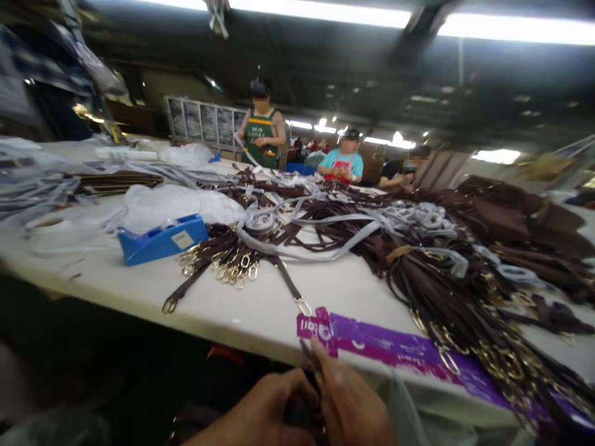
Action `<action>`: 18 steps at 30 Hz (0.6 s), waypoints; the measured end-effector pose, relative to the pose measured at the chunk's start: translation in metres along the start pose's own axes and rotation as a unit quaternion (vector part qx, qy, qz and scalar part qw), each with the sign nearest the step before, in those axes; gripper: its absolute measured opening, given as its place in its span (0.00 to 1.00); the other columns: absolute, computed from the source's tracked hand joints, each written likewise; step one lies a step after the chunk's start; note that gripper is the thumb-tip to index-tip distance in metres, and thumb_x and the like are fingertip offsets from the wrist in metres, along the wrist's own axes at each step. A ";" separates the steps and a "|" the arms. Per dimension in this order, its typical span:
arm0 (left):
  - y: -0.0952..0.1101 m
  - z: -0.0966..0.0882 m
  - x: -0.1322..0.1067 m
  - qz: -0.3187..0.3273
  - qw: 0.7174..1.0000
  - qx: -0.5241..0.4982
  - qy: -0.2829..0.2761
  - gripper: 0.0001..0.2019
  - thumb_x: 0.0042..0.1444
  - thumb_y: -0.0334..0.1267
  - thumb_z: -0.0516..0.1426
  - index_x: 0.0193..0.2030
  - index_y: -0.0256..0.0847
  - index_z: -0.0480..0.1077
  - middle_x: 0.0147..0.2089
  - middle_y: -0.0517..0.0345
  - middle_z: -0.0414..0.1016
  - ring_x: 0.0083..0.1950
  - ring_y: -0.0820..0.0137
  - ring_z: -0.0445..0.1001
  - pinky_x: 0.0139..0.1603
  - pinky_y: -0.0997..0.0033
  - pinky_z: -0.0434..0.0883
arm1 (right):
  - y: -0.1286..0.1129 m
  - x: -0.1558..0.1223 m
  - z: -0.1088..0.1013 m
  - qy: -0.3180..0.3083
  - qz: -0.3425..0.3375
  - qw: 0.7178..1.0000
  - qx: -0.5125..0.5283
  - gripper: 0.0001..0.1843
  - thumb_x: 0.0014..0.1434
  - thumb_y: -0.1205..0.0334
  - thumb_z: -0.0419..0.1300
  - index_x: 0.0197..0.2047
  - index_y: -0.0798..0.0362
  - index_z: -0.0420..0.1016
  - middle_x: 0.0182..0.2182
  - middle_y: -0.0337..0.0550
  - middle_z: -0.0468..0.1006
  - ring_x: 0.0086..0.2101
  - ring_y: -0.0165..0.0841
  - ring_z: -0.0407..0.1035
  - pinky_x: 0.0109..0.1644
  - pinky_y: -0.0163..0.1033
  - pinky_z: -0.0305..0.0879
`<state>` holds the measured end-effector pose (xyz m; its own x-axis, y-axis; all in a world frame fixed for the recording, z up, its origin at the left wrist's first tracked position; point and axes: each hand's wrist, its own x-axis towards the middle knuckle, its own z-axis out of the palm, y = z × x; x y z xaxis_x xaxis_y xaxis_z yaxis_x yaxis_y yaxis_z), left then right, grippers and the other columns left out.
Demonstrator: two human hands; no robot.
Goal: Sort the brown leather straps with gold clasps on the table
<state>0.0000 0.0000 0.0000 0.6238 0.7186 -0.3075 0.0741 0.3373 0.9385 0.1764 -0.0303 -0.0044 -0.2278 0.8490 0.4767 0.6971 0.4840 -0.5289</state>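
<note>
My left hand (260, 409) and my right hand (348, 396) are close together at the bottom of the head view, just in front of the table edge. Both are closed on a dark brown strap (312, 362), whose narrow end points up between the fingers; its lower part is dark and blurred. Beyond my fingertips lies a purple printed plastic bag (385, 341). A strap with a gold oval ring (303, 306) reaches toward it. To the right, a large bundle of brown straps with gold clasps (432, 297) spreads over the bag.
A blue tape dispenser (162, 240) stands on the white table (232, 334), beside clustered straps with gold rings (237, 266). Grey strips (320, 253) and clear plastic (186, 204) lie behind. Brown pieces (502, 214) are heaped at right. Several people work across the table.
</note>
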 end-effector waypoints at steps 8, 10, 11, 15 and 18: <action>-0.029 0.000 0.004 0.029 0.996 -0.027 0.085 0.09 0.46 0.28 0.66 0.36 0.38 0.76 0.31 0.66 0.74 0.34 0.72 0.68 0.35 0.74 0.62 | 0.017 0.010 -0.010 -0.030 -0.053 0.996 -0.066 0.32 0.69 0.73 0.46 0.72 0.41 0.52 0.42 0.47 0.75 0.39 0.35 0.73 0.37 0.40 0.75; -0.030 0.002 0.005 0.035 0.995 -0.025 0.092 0.14 0.44 0.28 0.67 0.39 0.39 0.78 0.33 0.64 0.77 0.37 0.69 0.71 0.37 0.74 0.65 | 0.017 0.009 -0.012 -0.057 -0.047 0.995 -0.068 0.30 0.69 0.71 0.47 0.70 0.40 0.55 0.37 0.45 0.73 0.33 0.34 0.71 0.32 0.39 0.72; -0.031 0.002 0.006 0.040 0.994 -0.023 0.095 0.15 0.43 0.27 0.67 0.41 0.40 0.79 0.35 0.63 0.79 0.39 0.67 0.72 0.39 0.73 0.66 | 0.018 0.008 -0.012 -0.065 -0.044 0.996 -0.052 0.28 0.69 0.70 0.47 0.69 0.41 0.58 0.36 0.44 0.72 0.32 0.33 0.70 0.31 0.38 0.71; -0.045 -0.004 0.016 0.065 0.994 -0.025 0.086 0.14 0.44 0.33 0.70 0.40 0.42 0.81 0.38 0.59 0.81 0.41 0.63 0.75 0.43 0.70 0.68 | 0.029 0.007 -0.015 -0.077 -0.031 0.995 0.050 0.18 0.71 0.63 0.50 0.62 0.44 0.66 0.35 0.41 0.72 0.33 0.31 0.72 0.34 0.34 0.71; -0.061 -0.011 0.026 0.066 0.992 -0.081 0.067 0.15 0.44 0.41 0.71 0.41 0.41 0.82 0.37 0.56 0.82 0.39 0.62 0.76 0.42 0.68 0.70 | 0.041 0.005 -0.015 -0.082 -0.027 0.996 0.010 0.19 0.72 0.60 0.49 0.63 0.44 0.63 0.37 0.41 0.76 0.38 0.31 0.74 0.39 0.32 0.73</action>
<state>0.0036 0.0050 -0.0666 0.5098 0.8337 -0.2124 -0.1337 0.3206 0.9377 0.2140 -0.0099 -0.0133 -0.3742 0.8438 0.3846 0.6672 0.5330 -0.5203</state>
